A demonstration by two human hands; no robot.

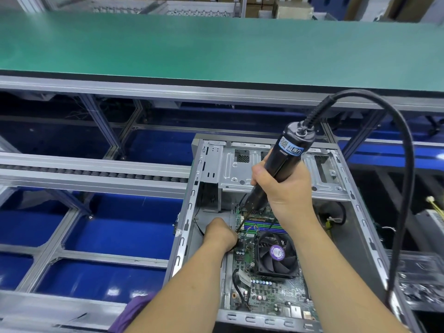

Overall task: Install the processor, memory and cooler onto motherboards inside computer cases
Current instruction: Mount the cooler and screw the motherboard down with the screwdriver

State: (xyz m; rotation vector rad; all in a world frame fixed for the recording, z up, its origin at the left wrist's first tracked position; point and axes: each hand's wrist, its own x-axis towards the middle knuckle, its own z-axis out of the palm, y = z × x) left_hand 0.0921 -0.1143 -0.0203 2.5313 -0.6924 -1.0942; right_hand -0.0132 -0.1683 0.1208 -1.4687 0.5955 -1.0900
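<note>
Both my forearms reach forward and away from me, bare to past the elbow, the left one coming in from lower left and the right one from lower right. My right hand (281, 186) is raised higher, wrist bent, fingers and thumb wrapped around a screwdriver (283, 159) that I hold tilted, its tip pointing down and to the left. My left hand (219, 234) sits lower, knuckles up, fingers curled under and hidden from me, close beside the tool's tip.
</note>
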